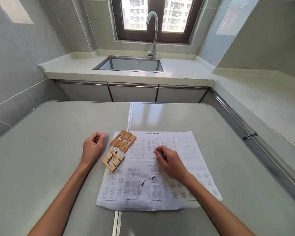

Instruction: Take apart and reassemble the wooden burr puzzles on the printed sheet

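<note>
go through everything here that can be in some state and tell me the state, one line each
left hand: loosely curled, resting on the table, empty
right hand: fingertips on the sheet, empty
instruction sheet: unfolded, flat
upper wooden pieces: side by side on the sheet's corner
lower wooden pieces: loosely grouped, untouched
faucet: no water visible

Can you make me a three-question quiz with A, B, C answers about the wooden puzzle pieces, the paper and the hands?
1. Where do the wooden puzzle pieces lie?
A. In the sink
B. On the left part of the paper sheet, by the left hand
C. On the windowsill

2. How many clusters do the wooden pieces form?
A. Two
B. Five
C. Nine

3. What is the right hand doing?
A. Holding a cup
B. Resting fingertips on the paper
C. Turning the tap

Answers:
1 B: they sit at the left edge of the paper sheet, beside the left hand.
2 A: one group lies above the other.
3 B: the right hand lies on the sheet, holding nothing.
</note>
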Demonstrator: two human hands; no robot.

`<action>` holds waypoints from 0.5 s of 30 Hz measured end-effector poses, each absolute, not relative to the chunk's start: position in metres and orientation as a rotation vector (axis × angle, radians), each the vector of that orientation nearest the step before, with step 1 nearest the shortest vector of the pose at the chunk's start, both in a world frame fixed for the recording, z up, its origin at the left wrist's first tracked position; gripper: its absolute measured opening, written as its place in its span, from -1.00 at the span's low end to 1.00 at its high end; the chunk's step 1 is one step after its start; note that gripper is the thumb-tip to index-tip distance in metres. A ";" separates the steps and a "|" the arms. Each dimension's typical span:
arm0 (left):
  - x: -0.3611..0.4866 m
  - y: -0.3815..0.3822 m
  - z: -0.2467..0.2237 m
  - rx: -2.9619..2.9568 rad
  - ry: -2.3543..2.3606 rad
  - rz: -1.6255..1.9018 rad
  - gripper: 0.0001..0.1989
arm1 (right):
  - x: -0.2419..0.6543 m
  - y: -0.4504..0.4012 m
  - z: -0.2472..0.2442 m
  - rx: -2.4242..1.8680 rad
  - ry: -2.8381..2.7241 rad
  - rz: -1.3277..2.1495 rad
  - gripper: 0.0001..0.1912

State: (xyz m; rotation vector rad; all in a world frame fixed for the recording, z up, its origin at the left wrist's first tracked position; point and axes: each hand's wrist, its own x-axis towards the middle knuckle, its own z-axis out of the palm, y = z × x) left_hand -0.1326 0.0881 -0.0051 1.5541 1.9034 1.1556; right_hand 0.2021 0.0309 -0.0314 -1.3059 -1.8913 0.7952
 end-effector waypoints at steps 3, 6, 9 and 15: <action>-0.132 0.088 -0.004 1.563 1.909 1.153 -0.59 | 0.202 0.031 -0.032 -1.301 -1.894 0.789 -0.79; -0.131 0.088 -0.003 1.573 1.911 1.154 -0.59 | 0.201 0.031 -0.032 -1.298 -1.896 0.789 -0.81; -0.131 0.088 -0.002 1.577 1.914 1.156 -0.58 | 0.201 0.031 -0.033 -1.299 -1.898 0.792 -0.82; -0.130 0.087 -0.001 1.577 1.916 1.146 -0.59 | 0.202 0.031 -0.034 -1.300 -1.902 0.799 -0.84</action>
